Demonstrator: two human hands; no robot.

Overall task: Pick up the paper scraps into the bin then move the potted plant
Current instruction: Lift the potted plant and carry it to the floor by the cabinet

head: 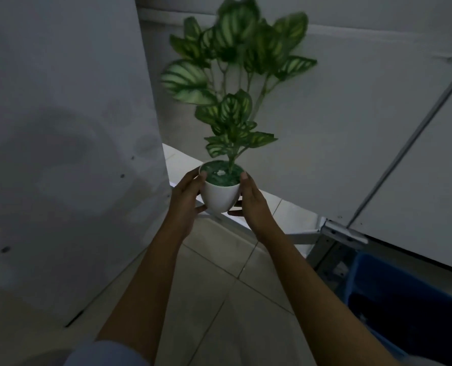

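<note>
The potted plant is a small white pot with tall striped green leaves, held in the air above the tiled floor. My left hand grips the pot's left side, thumb at the rim. Against the right side presses my right hand, fingers curled under the base. The blue bin stands at the lower right, and its inside is dark. No paper scraps show on the floor.
A white panel rises close on the left. White wall panels with a metal frame stand behind and to the right. Beige floor tiles lie below my arms.
</note>
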